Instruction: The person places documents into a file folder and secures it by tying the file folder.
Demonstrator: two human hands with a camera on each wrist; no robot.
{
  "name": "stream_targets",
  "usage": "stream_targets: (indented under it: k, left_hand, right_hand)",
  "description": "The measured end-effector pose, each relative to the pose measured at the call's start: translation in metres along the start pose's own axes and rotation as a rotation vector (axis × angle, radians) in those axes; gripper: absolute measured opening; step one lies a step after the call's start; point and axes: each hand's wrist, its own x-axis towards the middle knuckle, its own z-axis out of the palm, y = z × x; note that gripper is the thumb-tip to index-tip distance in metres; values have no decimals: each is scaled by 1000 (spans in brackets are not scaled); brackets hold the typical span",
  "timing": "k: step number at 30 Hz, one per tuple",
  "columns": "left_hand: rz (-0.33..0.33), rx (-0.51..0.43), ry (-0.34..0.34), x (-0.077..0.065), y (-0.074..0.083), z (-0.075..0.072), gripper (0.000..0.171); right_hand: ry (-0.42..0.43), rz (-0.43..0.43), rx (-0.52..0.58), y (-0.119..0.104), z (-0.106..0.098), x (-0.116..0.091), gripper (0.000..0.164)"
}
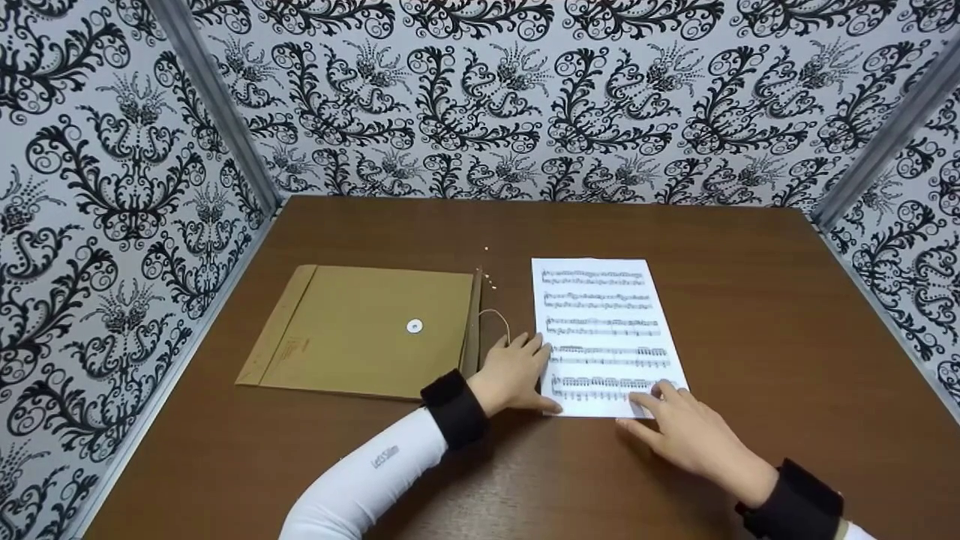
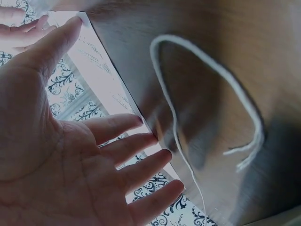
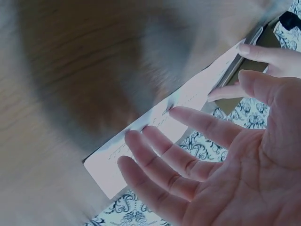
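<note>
White sheet music (image 1: pixel 604 322) lies flat on the brown table, its printed side up. My left hand (image 1: pixel 514 375) spreads along the sheet's left edge, thumb at the lower left corner and fingertips at the side. Over the lower right part is my right hand (image 1: pixel 686 427), its fingers loosely bent and touching the paper, the thumb near the bottom edge. Neither hand grips anything. Left of the sheet lies a tan envelope (image 1: pixel 367 330) with a white round button (image 1: pixel 414 326). A pale string (image 2: pixel 211 61) curls from the envelope's right side, close to my left fingers.
The brown table (image 1: pixel 765 315) reaches back to a patterned wall (image 1: pixel 480 97), with similar panels at both sides. Small bright specks (image 1: pixel 489 281) show on the table near the envelope's upper right corner.
</note>
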Motion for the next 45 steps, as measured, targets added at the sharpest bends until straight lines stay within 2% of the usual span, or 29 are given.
stream_targets:
  k: [4,12,20,24,33,45]
  left_hand:
    - [-1,-1,-1,0,0,0,98]
    - [6,-5,5,1,-1,0,99]
    - [14,-6,3,0,-1,0,99]
    - [13,-19,-8,1,-1,1,99]
    - [10,-41,-9,1,-1,1,99]
    - [11,-62,-20,2,-2,0,100]
  right_hand:
    - [16,13,56,8,-2,7,51]
    - [48,32,196,35,-8,25,64]
    - [41,109,351,56,-14,41,75]
    - [38,142,414,63,-16,48,74]
    - [40,167,439,75,-17,65,74]
    - [62,168,491,76,-15,77,70]
